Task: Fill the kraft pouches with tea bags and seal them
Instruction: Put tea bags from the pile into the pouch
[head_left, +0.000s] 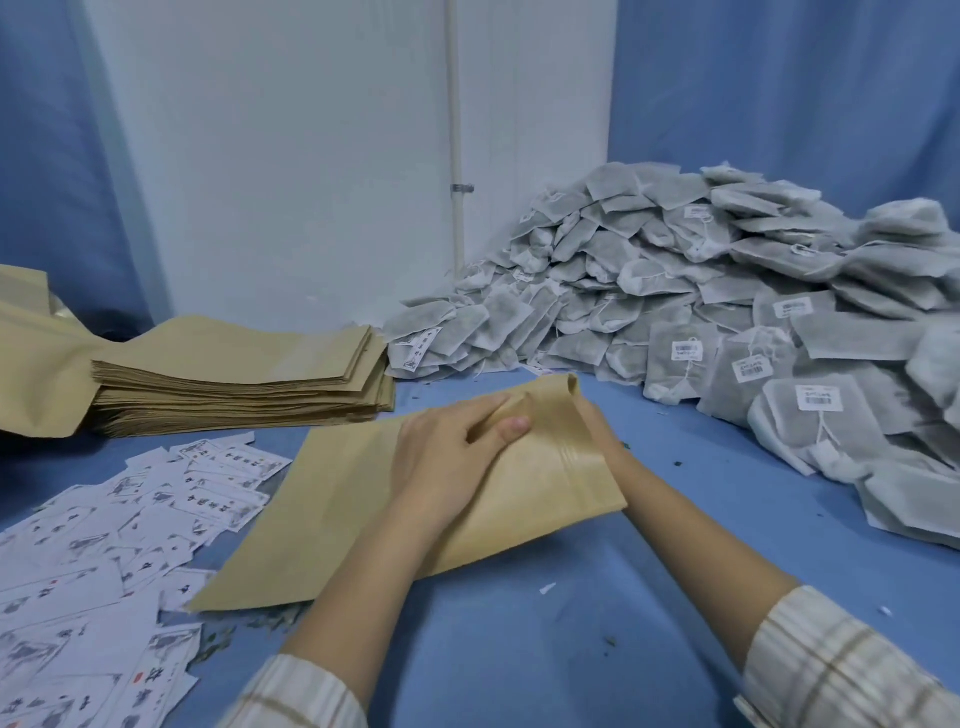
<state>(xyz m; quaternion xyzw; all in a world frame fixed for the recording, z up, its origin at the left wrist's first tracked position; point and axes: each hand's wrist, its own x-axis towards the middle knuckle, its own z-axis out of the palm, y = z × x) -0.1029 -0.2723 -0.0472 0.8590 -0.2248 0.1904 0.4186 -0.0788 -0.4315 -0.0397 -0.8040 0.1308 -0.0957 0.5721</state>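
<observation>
A heap of light, soft tea bags is banked on the blue desk beside a thin, creasable pouch, best taken at its mouth, where it is pinched by the left hand while the right hand is mostly hidden behind it, grip unclear.

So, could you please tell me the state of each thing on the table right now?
pouch: lying on the table, mouth end lifted and held by both hands
left hand: on top of the pouch, gripping its mouth
right hand: mostly hidden behind the pouch, holding its mouth
pouch stack: flat, untouched
tea bags: heaped, loose
labels: scattered flat
</observation>
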